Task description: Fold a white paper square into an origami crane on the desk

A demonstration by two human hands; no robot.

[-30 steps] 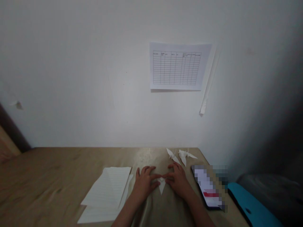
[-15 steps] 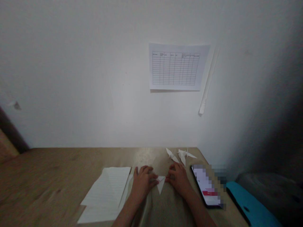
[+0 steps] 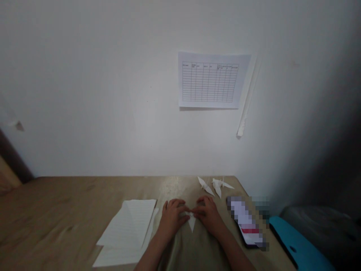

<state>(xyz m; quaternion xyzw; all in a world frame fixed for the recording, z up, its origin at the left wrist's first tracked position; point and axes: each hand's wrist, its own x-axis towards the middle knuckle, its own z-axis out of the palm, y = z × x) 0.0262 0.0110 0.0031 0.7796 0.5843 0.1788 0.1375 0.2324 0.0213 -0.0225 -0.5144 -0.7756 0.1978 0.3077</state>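
A small folded piece of white paper lies on the table between my hands, its narrow point toward me. My left hand pinches the paper's left upper edge between thumb and fingers. My right hand has its fingertips closed on the upper right part, almost touching the left fingers. The fingers cover most of the paper's top. Beyond my right hand lie folded paper birds, white with pointed wings.
Left of my hands is a stack of lined paper sheets. A phone, its screen partly blurred out, rests on the right side of the table. Past that edge is a turquoise object. A printed chart hangs on the wall.
My right hand has moved left, bringing its fingertips in beside the left ones over the paper's top. More of the paper's upper part is now covered.
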